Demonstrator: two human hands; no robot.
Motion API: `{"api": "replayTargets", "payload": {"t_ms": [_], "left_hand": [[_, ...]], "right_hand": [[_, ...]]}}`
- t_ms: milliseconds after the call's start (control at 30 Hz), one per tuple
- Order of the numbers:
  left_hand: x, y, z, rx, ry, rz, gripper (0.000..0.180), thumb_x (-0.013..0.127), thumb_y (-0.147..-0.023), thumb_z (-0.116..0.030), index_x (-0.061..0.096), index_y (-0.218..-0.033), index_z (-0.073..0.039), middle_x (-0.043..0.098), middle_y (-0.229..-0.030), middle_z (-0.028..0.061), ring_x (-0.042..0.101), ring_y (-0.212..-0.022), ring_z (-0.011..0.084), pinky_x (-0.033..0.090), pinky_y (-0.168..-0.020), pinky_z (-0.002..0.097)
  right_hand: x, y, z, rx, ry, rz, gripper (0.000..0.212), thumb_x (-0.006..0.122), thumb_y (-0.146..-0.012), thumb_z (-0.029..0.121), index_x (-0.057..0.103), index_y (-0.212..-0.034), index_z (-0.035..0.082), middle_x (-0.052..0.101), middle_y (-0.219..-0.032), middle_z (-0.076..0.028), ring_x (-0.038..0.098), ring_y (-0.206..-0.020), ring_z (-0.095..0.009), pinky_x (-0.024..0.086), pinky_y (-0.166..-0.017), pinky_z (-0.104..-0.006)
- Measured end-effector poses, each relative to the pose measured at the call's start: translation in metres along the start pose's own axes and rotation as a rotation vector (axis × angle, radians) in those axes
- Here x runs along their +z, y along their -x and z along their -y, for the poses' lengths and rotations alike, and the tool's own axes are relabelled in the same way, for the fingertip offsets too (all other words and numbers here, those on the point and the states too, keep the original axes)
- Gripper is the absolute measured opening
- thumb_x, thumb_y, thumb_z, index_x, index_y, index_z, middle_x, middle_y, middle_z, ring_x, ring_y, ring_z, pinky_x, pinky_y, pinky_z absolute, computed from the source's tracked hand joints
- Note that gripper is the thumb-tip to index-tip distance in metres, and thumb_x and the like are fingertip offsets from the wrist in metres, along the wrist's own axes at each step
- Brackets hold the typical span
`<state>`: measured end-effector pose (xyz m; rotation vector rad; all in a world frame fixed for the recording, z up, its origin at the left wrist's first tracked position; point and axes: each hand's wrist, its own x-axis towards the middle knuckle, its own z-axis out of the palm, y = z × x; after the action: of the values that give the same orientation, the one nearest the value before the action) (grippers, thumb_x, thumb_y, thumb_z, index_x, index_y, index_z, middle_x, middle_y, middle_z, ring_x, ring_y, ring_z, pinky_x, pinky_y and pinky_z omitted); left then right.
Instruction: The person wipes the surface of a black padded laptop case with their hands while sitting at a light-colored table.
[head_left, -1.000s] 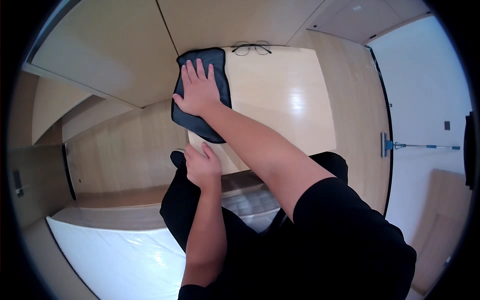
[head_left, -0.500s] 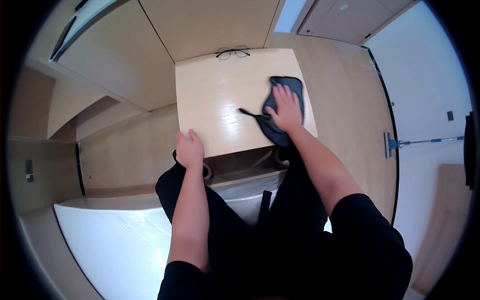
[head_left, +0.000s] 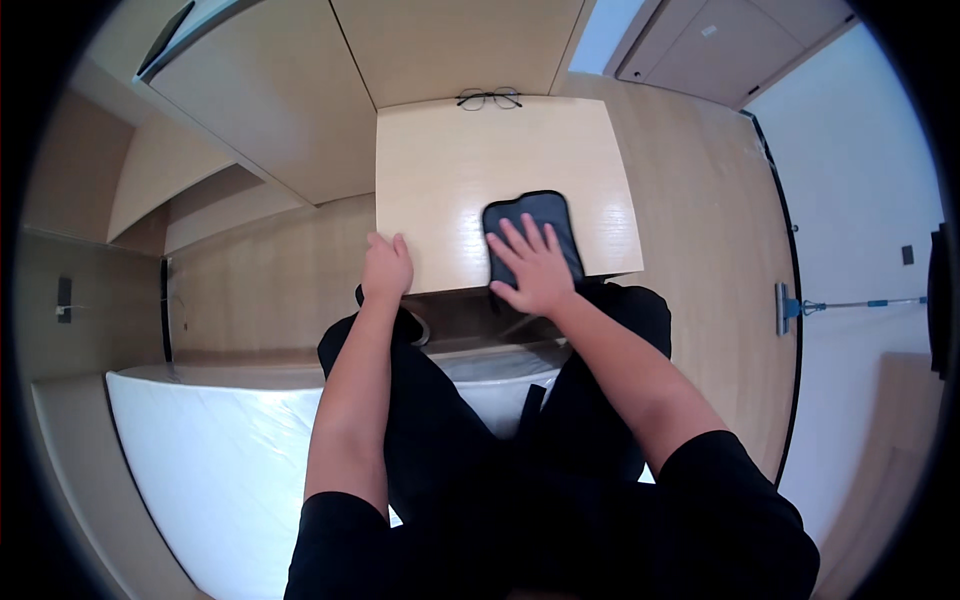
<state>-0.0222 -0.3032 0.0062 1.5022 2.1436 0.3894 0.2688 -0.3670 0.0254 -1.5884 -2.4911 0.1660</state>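
A soft, flat, dark grey cloth (head_left: 550, 207) with a black edge lies on the front part of a pale wooden table (head_left: 430, 160). Pressed flat on it, fingers spread, is my right hand (head_left: 535, 270). Part of the cloth is hidden under that hand, and its lower end reaches the table's front edge. My left hand (head_left: 387, 267) is closed on the table's front left corner, its fingers partly hidden.
A pair of glasses (head_left: 489, 98) rests at the table's back edge, against a wooden cabinet (head_left: 455, 50). A plastic-wrapped mattress (head_left: 220, 440) is behind my legs. At the right wall stands a blue mop (head_left: 790, 308).
My right hand has moved left and nearer with the cloth, from the table's right side to its front middle. The left hand stays at the corner. The view has shifted slightly.
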Motion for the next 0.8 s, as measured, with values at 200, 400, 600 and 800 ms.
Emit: {"api": "replayTargets", "payload": {"t_ms": [200,400,600,800], "left_hand": [[-0.003,0.004,-0.001,0.016,-0.022,-0.028,0.045,0.048,-0.109,-0.039,0.048,-0.119,0.004,0.07,-0.103,0.0359,0.069,-0.097,0.0545,0.054,-0.085,0.0619],[0.001,0.002,-0.004,-0.002,-0.009,0.01,0.042,0.048,-0.109,-0.04,0.049,-0.113,0.002,0.07,-0.101,0.034,0.069,-0.095,0.054,0.054,-0.082,0.0623],[0.001,0.003,0.003,-0.021,0.051,0.001,0.037,0.053,-0.107,-0.035,0.048,-0.109,0.001,0.069,-0.095,0.0327,0.068,-0.088,0.0538,0.054,-0.076,0.0622],[0.008,0.002,0.01,0.083,0.118,-0.041,0.035,0.053,-0.107,-0.034,0.049,-0.107,0.001,0.069,-0.092,0.031,0.068,-0.087,0.0532,0.054,-0.072,0.061]], "right_hand": [[0.023,-0.104,0.045,-0.17,-0.121,-0.008,0.078,0.06,-0.096,0.059,0.045,-0.162,0.021,0.032,-0.173,-0.011,0.021,-0.161,-0.039,0.014,-0.129,-0.0624],[0.043,-0.225,0.01,-0.403,-0.266,-0.084,0.072,0.068,-0.09,0.046,0.057,-0.15,0.009,0.051,-0.161,-0.011,0.036,-0.156,-0.031,0.024,-0.129,-0.054],[0.057,-0.33,-0.005,-0.488,-0.349,-0.3,0.064,0.073,-0.084,0.037,0.062,-0.137,0.001,0.062,-0.145,-0.02,0.057,-0.134,-0.039,0.045,-0.114,-0.0491],[0.058,-0.371,-0.003,-0.383,-0.306,-0.312,0.046,0.073,-0.082,0.038,0.07,-0.111,0.002,0.068,-0.116,-0.014,0.061,-0.115,-0.035,0.05,-0.103,-0.0454]]}}
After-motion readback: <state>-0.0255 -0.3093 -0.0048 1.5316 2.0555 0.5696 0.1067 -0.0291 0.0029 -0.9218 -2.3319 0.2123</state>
